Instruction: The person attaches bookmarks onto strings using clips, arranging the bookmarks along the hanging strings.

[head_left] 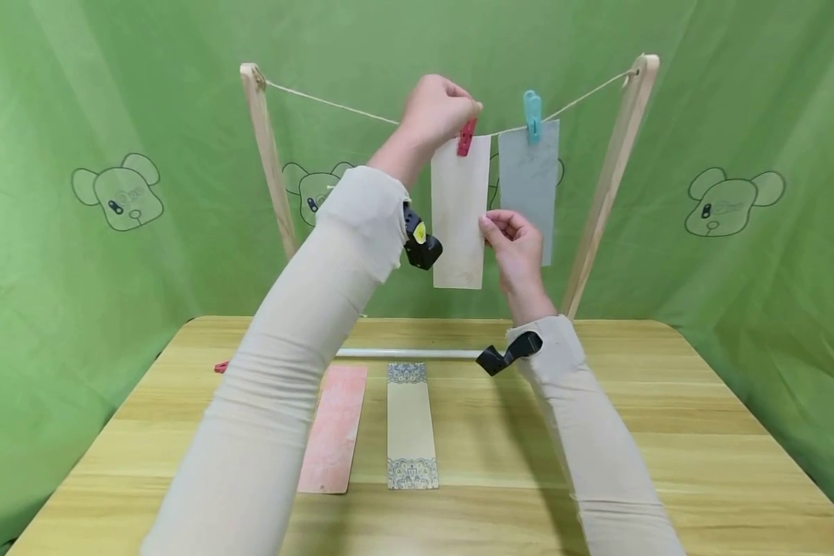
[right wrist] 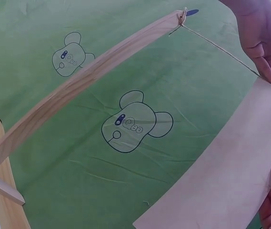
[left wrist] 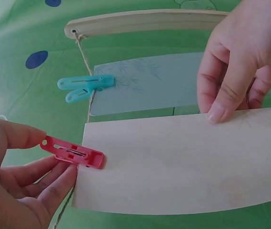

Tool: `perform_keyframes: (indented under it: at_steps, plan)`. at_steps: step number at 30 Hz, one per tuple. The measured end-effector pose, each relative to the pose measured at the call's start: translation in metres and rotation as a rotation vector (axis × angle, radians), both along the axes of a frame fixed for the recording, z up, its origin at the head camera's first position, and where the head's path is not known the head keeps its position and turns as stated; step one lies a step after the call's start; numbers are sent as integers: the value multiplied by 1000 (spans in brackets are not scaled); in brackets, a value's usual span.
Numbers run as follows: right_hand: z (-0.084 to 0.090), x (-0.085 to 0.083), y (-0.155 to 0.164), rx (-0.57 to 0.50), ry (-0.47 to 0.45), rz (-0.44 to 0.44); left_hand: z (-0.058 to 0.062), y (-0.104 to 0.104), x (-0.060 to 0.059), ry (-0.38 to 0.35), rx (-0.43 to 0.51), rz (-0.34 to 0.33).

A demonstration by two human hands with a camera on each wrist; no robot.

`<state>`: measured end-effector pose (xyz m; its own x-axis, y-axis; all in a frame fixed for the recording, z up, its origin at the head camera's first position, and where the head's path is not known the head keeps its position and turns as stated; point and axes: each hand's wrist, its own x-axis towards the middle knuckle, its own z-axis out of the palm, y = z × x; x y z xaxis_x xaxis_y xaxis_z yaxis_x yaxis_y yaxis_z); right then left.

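High at the string (head_left: pixel 333 104), my left hand (head_left: pixel 439 112) pinches the tail of a red clothespin (head_left: pixel 466 137), thumb on one handle and fingers behind. The clothespin's tip lies over the top edge of a cream paper strip (head_left: pixel 457 224), which hangs down from the string. My right hand (head_left: pixel 517 251) holds that strip by its right edge, the thumb (left wrist: pixel 217 112) on the front face. Just to the right, a grey-blue strip (head_left: pixel 528 185) with faint leaf marks hangs from a turquoise clothespin (head_left: pixel 532 116), partly hidden behind the right hand.
Two wooden posts (head_left: pixel 601 201) carry the string. On the table (head_left: pixel 639 417) lie a pink strip (head_left: pixel 335 428), partly behind the left sleeve, and a patterned strip (head_left: pixel 411 425). A white rod (head_left: pixel 410 354) runs behind them; another red clothespin (head_left: pixel 221 367) lies at left.
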<state>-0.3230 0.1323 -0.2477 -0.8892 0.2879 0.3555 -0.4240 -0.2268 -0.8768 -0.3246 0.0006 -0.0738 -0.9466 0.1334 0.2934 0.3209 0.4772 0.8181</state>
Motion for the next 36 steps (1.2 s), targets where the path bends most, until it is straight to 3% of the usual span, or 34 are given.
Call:
perform_keyframes:
  at_steps: [7, 10, 14, 20, 24, 29, 36]
  plan:
    - [0, 2, 1, 14, -14, 3, 0, -6, 7, -8, -44, 24]
    - [1, 0, 3, 18, -6, 4, -2, -10, 6, 10, -12, 19]
    - [0, -2, 7, 63, -4, -5, -5, -16, 7, 11, 65, -27]
    - [-9, -2, 14, 253, -41, -8, -17, -28, 22, -11, 144, -154]
    - [-19, -2, 17, 392, -70, -14, -33, -40, 35, 36, 136, -218]
    - [-34, -3, 21, 533, -82, -19, -66, -62, 42, 96, 121, -253]
    - [-52, 0, 29, 638, -90, -26, -106, -93, 43, 87, 166, -212]
